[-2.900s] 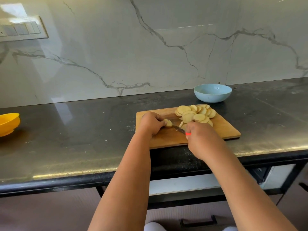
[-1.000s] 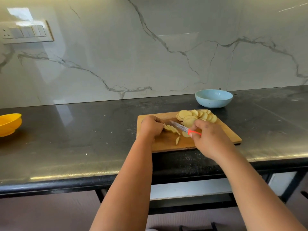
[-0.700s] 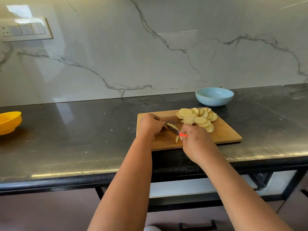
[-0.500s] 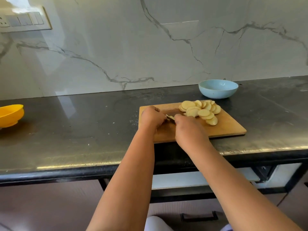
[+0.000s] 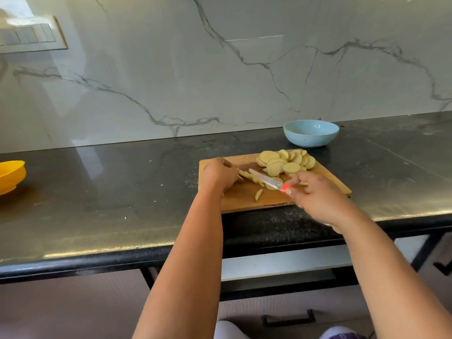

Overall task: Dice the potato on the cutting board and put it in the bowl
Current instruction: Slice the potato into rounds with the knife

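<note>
A wooden board (image 5: 325, 178) lies on the dark table (image 5: 110, 192), its near edge close to the table's front lip. The left hand (image 5: 220, 173) sits on the board's left part, fingers curled down over a short run of cut potato strips (image 5: 245, 174), pinning them against the wood. The right hand (image 5: 315, 195) is at about 4 o'clock from the left one, fingers wrapped round the orange handle of a knife (image 5: 265, 179); the blade points toward 10 o'clock and its tip lies just beside the left fingertips, across the strips. One loose strip (image 5: 258, 194) rests alone on the board at 6 o'clock from the blade. A heap of round potato slices (image 5: 285, 161) overlaps at the board's far side, at about 1 o'clock from the knife, apart from both hands. Behind the board, at 12 o'clock from the heap, stands a pale blue bowl (image 5: 311, 136) near the marble wall; I cannot see any potato inside it. Far off at 9 o'clock, at the table's left end, a yellow bowl (image 5: 11, 176) is partly cut off by the edge of view. A switch plate (image 5: 31, 36) is mounted on the wall up at the left.
</note>
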`<state>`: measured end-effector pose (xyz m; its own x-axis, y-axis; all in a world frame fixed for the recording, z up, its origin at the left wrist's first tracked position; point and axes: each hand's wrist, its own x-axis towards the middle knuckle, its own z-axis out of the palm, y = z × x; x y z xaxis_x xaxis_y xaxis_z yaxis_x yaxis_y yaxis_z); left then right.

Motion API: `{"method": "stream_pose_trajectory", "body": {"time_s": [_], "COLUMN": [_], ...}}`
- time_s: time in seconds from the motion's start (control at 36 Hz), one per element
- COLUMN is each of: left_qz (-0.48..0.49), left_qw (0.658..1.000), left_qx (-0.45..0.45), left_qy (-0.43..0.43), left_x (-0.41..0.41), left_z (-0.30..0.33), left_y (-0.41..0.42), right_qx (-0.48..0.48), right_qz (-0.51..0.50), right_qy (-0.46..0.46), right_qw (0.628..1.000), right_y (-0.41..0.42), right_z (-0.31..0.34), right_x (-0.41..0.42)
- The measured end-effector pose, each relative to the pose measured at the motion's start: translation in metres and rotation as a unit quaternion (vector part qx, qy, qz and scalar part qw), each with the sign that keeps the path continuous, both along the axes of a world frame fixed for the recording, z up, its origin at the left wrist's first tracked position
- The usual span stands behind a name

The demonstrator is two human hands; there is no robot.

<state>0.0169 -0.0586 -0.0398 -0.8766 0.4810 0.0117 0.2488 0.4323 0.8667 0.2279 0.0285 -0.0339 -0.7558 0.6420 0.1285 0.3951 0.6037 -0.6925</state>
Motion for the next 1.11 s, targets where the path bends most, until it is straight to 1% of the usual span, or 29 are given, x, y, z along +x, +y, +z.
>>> {"method": "stream_pose_trajectory", "body": {"time_s": [0.06, 0.08, 0.19, 0.22, 0.31, 0.36, 0.47, 0.61, 0.69, 0.78, 0.86, 0.97, 1.06, 1.11], "left_qz": [-0.02, -0.036, -0.11, -0.132, -0.188, -0.199, -0.184, -0.164, -0.137, -0.106, -0.069, -0.027, -0.013, -0.022], "left_qw": [0.999, 0.998, 0.98, 0.975, 0.962, 0.956, 0.947, 0.936, 0.936, 0.946, 0.962, 0.969, 0.969, 0.964], "left_qx": [-0.003, -0.005, -0.019, -0.035, -0.09, -0.121, -0.169, -0.244, -0.264, -0.248, -0.2, -0.157, -0.168, -0.205], "left_qy": [0.03, 0.052, 0.166, 0.178, 0.174, 0.18, 0.2, 0.194, 0.186, 0.18, 0.174, 0.189, 0.179, 0.168], "left_x": [0.0, 0.001, 0.017, 0.021, 0.031, 0.036, 0.045, 0.058, 0.065, 0.066, 0.065, 0.06, 0.055, 0.055], "left_z": [0.001, 0.002, 0.008, 0.009, 0.008, 0.007, 0.009, 0.011, 0.014, 0.018, 0.023, 0.025, 0.027, 0.028], "left_y": [-0.002, -0.004, -0.011, -0.012, -0.016, -0.018, -0.014, -0.005, 0.001, 0.007, 0.015, 0.031, 0.042, 0.045], "right_qx": [-0.043, -0.049, -0.014, -0.007, 0.011, 0.028, 0.034, 0.038, 0.051, 0.052, 0.047, 0.041, 0.044, 0.046], "right_qz": [-0.029, -0.037, -0.042, -0.043, -0.059, -0.082, -0.108, -0.095, -0.091, -0.085, -0.075, -0.066, -0.062, -0.059], "right_qy": [0.065, 0.081, 0.106, 0.117, 0.155, 0.182, 0.218, 0.233, 0.243, 0.254, 0.261, 0.263, 0.262, 0.261], "right_qw": [0.997, 0.995, 0.993, 0.992, 0.986, 0.979, 0.969, 0.967, 0.964, 0.962, 0.961, 0.962, 0.962, 0.962], "right_y": [0.008, 0.011, 0.014, 0.013, 0.01, 0.009, 0.009, 0.01, 0.011, 0.012, 0.012, 0.013, 0.012, 0.012], "right_z": [-0.007, -0.009, -0.013, -0.014, -0.019, -0.022, -0.025, -0.028, -0.029, -0.03, -0.031, -0.031, -0.031, -0.03], "right_x": [-0.002, -0.005, -0.02, -0.025, -0.037, -0.041, -0.042, -0.041, -0.04, -0.04, -0.04, -0.04, -0.039, -0.038]}}
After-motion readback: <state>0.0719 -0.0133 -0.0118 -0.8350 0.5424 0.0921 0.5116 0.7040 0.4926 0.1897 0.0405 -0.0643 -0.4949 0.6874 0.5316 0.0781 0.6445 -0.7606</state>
